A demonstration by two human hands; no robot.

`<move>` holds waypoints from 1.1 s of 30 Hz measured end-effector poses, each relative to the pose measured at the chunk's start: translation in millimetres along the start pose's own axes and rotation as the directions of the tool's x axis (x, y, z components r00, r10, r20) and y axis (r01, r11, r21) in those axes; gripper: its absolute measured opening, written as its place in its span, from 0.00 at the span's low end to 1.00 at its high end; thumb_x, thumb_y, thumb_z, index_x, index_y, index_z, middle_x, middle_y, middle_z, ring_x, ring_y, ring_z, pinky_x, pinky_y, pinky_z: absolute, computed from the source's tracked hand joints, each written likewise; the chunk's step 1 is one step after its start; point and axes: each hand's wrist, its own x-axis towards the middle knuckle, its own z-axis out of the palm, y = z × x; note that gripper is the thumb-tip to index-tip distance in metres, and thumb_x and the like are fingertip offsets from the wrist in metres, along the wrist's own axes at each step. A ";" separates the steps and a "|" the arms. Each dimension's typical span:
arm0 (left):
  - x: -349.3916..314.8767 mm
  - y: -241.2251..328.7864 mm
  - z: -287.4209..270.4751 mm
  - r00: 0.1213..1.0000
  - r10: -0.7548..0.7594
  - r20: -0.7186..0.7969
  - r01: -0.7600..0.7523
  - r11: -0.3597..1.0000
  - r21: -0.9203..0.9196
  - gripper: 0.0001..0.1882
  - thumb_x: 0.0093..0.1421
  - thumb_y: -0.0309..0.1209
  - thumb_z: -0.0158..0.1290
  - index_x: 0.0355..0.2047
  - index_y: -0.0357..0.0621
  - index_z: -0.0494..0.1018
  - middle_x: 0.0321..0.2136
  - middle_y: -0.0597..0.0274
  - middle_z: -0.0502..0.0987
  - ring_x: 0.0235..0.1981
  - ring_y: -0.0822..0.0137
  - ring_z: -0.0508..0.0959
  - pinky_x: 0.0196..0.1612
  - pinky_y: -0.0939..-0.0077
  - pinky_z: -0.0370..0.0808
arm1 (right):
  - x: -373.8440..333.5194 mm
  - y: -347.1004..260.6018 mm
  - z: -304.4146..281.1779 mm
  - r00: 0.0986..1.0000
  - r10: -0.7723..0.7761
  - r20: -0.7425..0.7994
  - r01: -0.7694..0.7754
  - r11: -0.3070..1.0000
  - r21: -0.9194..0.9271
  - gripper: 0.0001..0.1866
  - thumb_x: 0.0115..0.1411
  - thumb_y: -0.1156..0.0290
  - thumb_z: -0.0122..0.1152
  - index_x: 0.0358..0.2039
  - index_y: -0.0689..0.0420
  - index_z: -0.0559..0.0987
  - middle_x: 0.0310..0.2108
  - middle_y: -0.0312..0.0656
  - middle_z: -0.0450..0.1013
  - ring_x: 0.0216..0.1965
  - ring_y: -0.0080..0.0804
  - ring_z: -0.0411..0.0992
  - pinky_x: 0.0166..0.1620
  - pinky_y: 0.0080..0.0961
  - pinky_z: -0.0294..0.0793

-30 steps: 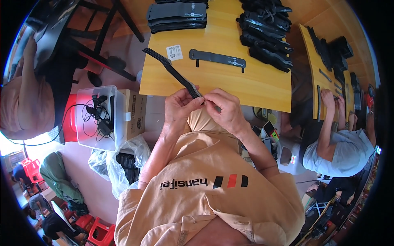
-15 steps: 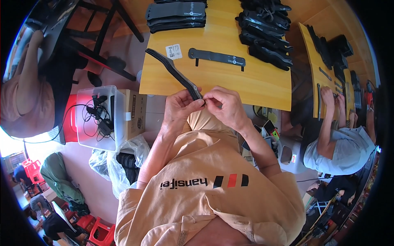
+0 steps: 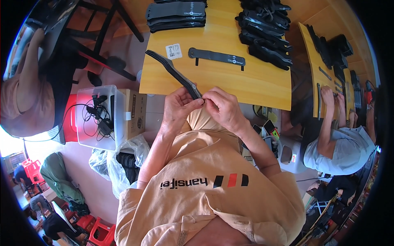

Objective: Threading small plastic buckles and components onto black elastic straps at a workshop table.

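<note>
Here's the left hand (image 3: 178, 107), thumb and fingers clamped round the near end of a layered black strap bundle (image 3: 177, 74) slanting up before the yellow table (image 3: 266, 92), and the right hand (image 3: 223, 107) pinches that same end, the exact bit between its fingertips hidden! Should the left grip slacken under a right-hand tug, the layers could slide out of line, or the bundle might tip into the lap.

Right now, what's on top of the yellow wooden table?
A white label, one flat dark strap, a neat strap stack and a looser strap pile. The tabletop beneath these, and behind the held black strap, is covered.
</note>
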 end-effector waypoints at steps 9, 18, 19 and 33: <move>3.1 5.5 -3.6 0.999 -0.037 0.009 0.037 0.999 -0.038 0.17 0.54 0.21 0.55 0.44 0.29 0.67 0.31 0.61 0.75 0.33 0.74 0.76 0.39 0.80 0.77 | 5.5 -0.4 1.7 0.999 -0.031 0.016 0.030 0.999 0.035 0.08 0.47 0.85 0.56 0.29 0.63 0.71 0.25 0.45 0.67 0.23 0.43 0.70 0.24 0.32 0.69; 2.4 9.9 -1.4 0.996 -0.084 -0.042 0.093 0.928 0.362 0.11 0.54 0.30 0.58 0.30 0.32 0.74 0.21 0.63 0.76 0.23 0.77 0.75 0.26 0.84 0.74 | 3.1 2.2 4.6 0.996 0.085 -0.011 -0.083 0.992 0.095 0.06 0.46 0.84 0.56 0.28 0.63 0.72 0.24 0.44 0.68 0.25 0.40 0.71 0.26 0.29 0.70; 2.1 11.7 -1.9 0.996 -0.084 -0.043 0.094 0.928 0.362 0.11 0.54 0.30 0.58 0.30 0.32 0.74 0.21 0.63 0.76 0.23 0.77 0.75 0.26 0.84 0.74 | 3.4 2.3 4.5 0.996 0.084 -0.011 -0.083 0.992 0.096 0.06 0.46 0.84 0.56 0.28 0.63 0.72 0.24 0.44 0.68 0.25 0.40 0.71 0.26 0.29 0.70; -5.8 29.2 -12.4 0.975 -0.153 0.159 0.025 0.793 0.608 0.13 0.61 0.32 0.47 0.28 0.31 0.71 0.13 0.59 0.71 0.15 0.71 0.71 0.21 0.77 0.68 | 15.1 -0.2 0.6 0.958 0.147 0.247 -0.200 0.957 0.208 0.03 0.50 0.82 0.55 0.27 0.64 0.72 0.23 0.40 0.68 0.22 0.26 0.69 0.24 0.20 0.67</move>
